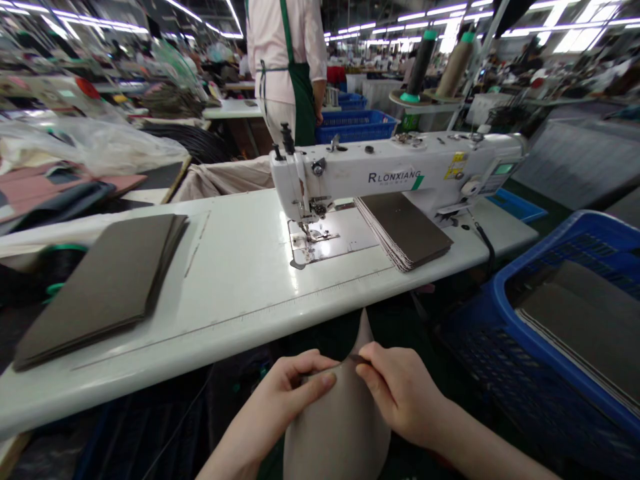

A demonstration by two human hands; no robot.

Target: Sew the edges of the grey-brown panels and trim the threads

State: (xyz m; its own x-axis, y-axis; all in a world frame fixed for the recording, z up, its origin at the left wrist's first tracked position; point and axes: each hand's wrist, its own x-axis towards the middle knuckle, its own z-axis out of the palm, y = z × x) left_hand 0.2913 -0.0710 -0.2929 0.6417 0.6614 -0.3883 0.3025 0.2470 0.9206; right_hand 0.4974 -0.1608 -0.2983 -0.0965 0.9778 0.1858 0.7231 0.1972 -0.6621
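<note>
In front of the table edge, both my hands grip one grey-brown fabric panel (pixel 335 427), which hangs down toward my lap. My left hand (pixel 295 390) pinches its upper edge between thumb and fingers. Close beside it, my right hand (pixel 400 387) pinches the same edge, and a pointed corner sticks up past those fingers. Beyond the hands stands a white sewing machine (pixel 350 163), its needle area lit and bare of cloth. A stack of dark brown panels (pixel 407 227) lies under the machine's arm. Another pile of brown panels (pixel 110 280) rests at the table's left end.
A blue plastic basket (pixel 505 347) with more brown panels stands at the right. The white table (pixel 235 267) has a ruler strip along its front. Thread cones (pixel 423 63) stand behind the machine. A person in a green apron (pixel 303 100) stands beyond the table.
</note>
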